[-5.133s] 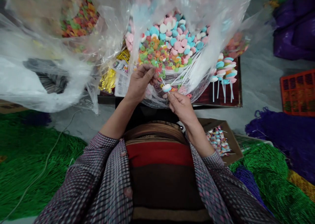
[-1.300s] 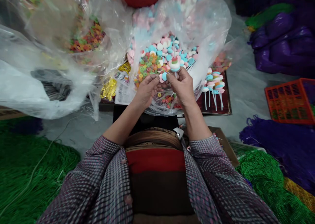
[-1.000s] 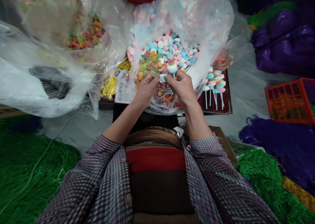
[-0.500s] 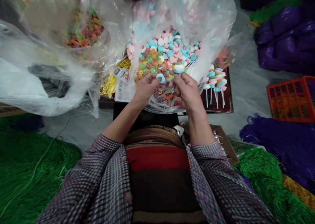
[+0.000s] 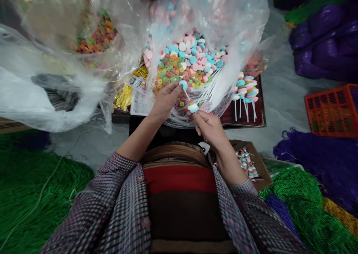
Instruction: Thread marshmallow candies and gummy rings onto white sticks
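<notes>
Here, the left hand (image 5: 165,99) pinches a blue candy (image 5: 183,85) by the tip of the stick (image 5: 187,95); the right hand (image 5: 209,125) seems clamped under its stack (image 5: 192,107). A crooked push might split the candy

1. Sm disc (image 5: 184,85): lt blue w/ wht.
2. Candy stack (image 5: 192,108): red & grn bits atop wht, lt blue below.
3. Disc heap (image 5: 199,56): pink, lt blue, wht mix.
4. Ring sweets (image 5: 170,70): grn, orng, yel, some red.
5. Stick bundle (image 5: 214,90): plain wht.
6. Foil strips (image 5: 123,97): shiny gold.
7. Table (image 5: 259,114): dk red-brn.
8. Sleeve (image 5: 95,194): chk pattern, dk purplish & pale.
9. Front garment (image 5: 180,177): wide red band, dk brn below.
10. Crate (image 5: 330,108): orng-red.
11. Stringy piles (image 5: 41,183): bright grn.
12. Fringed pile (image 5: 319,159): deep purple.
</notes>
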The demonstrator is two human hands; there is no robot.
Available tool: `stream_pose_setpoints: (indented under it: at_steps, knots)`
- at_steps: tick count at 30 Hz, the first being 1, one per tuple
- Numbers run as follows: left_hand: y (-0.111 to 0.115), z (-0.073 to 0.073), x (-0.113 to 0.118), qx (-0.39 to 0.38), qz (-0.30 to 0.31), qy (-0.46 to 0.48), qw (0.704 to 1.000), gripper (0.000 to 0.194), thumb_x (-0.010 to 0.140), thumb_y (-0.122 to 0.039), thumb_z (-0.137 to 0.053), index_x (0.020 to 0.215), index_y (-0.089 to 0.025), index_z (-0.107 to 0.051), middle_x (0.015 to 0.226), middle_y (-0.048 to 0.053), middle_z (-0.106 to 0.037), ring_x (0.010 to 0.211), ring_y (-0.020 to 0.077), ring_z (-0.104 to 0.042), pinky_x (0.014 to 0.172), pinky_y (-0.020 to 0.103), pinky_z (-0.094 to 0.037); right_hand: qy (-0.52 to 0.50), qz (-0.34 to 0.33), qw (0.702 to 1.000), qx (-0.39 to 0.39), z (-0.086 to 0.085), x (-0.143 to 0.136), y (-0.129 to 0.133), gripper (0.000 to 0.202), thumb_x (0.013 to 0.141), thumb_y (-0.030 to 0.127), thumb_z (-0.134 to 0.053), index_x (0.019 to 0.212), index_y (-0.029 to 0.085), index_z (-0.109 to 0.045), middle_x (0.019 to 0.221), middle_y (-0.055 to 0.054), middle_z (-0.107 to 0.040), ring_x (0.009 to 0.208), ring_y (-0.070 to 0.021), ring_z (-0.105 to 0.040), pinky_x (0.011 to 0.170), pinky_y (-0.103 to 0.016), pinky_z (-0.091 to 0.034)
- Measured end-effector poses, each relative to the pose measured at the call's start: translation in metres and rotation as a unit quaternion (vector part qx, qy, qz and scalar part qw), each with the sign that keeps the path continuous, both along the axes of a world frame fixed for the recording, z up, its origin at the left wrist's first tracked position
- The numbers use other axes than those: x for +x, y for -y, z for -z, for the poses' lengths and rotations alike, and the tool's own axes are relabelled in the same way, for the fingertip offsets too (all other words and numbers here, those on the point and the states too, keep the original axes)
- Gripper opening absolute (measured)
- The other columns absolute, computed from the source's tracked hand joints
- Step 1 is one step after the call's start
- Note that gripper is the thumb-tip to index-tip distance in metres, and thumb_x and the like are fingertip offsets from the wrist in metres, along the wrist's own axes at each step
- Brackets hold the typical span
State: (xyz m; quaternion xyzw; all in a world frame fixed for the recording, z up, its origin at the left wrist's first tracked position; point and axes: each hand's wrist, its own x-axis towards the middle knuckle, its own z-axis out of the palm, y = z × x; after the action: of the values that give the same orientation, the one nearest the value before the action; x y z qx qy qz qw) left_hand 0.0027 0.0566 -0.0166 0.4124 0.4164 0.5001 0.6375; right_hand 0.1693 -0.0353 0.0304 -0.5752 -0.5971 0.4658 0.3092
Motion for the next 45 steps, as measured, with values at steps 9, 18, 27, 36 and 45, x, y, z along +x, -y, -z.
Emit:
stream_pose_setpoints:
  at_steps: [9,18,27,36,45]
  knots:
    - [0.004,-0.004,-0.002,0.119,-0.046,-0.139,0.982,0.014,0.093,-0.036,-0.071,0.100,-0.026,-0.076,0.085,-0.002,-0.076,0.079,0.0113,-0.071,0.074,0.024,-0.055,-0.028,0.007,0.999,-0.034,0.001,0.006,0.000,0.047,0.098,0.059,-0.054,0.067,0.023,-0.055,0.039,0.008,-0.044,0.040,-0.0094,-0.039,0.050,-0.025,-0.030]
    - [0.006,-0.002,-0.010,0.195,-0.037,-0.251,0.948,0.021,0.087,-0.022,-0.072,0.106,-0.026,-0.078,0.095,0.002,-0.079,0.091,0.0195,-0.070,0.092,0.031,-0.052,-0.092,0.000,0.990,-0.106,-0.005,0.015,-0.002,0.042,0.096,0.056,-0.059,0.092,0.018,-0.077,0.037,0.009,-0.042,0.035,-0.0064,-0.028,0.044,-0.025,-0.017]
    - [0.013,-0.002,-0.002,0.160,0.001,-0.218,0.963,0.027,0.086,-0.013,-0.067,0.109,-0.024,-0.076,0.104,0.004,-0.080,0.104,0.0209,-0.071,0.101,0.033,-0.051,-0.107,0.030,0.988,-0.105,-0.008,0.005,-0.003,0.043,0.094,0.059,-0.062,0.082,0.019,-0.072,0.039,0.009,-0.042,0.037,-0.0067,-0.027,0.043,-0.025,-0.018]
    - [0.021,-0.005,0.003,0.171,0.008,-0.200,0.965,0.022,0.093,-0.023,-0.067,0.114,-0.025,-0.075,0.120,0.005,-0.079,0.120,0.0220,-0.071,0.111,0.037,-0.050,-0.031,0.042,0.998,-0.018,0.016,0.001,-0.016,0.062,0.087,0.081,-0.059,0.066,0.022,-0.057,0.054,0.003,-0.049,0.055,-0.0112,-0.043,0.051,-0.026,-0.029]
    - [-0.002,0.002,-0.032,0.215,-0.024,-0.281,0.935,0.019,0.091,-0.040,-0.074,0.102,-0.025,-0.075,0.098,0.006,-0.075,0.118,0.0261,-0.065,0.116,0.041,-0.044,-0.161,0.169,0.972,0.008,0.017,0.022,-0.018,0.048,0.093,0.073,-0.056,0.091,0.026,-0.063,0.055,0.007,-0.041,0.042,-0.0087,-0.027,0.043,-0.026,-0.023]
